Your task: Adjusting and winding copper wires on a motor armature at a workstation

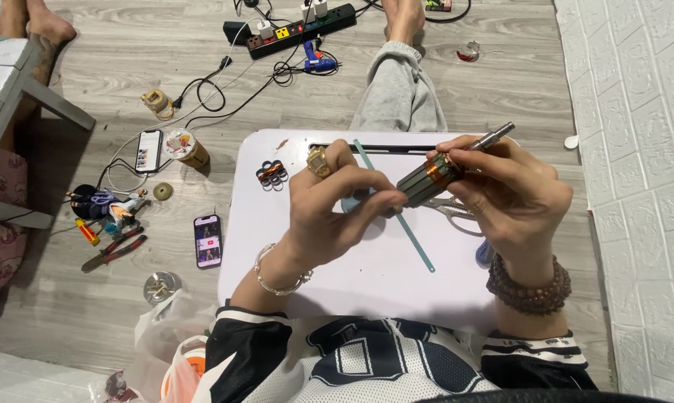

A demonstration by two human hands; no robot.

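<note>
Right hand: the right hand (514, 195) grips a motor armature (435, 175) above the white lap table (367, 276), steel shaft pointing toward 2 o'clock.
Left hand: the left hand (329, 213), gold ring on one finger, pinches the armature's dark lower end.
Under the hands: a thin teal strip (419, 242) lies on the table, scissors (450, 207) at 3 o'clock from it.
Table, 10 o'clock: a copper coil cluster (272, 174).
Floor, 9 o'clock: a phone (208, 240), red pliers (113, 250).
Floor, 12 o'clock: a power strip (301, 28).

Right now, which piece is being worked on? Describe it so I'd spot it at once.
Start at the white lap table over the person's knees. Above its far half, both hands meet: the right hand and left hand hold a motor armature. It alone has a dark grooved core, an orange copper band and a steel shaft.
</note>
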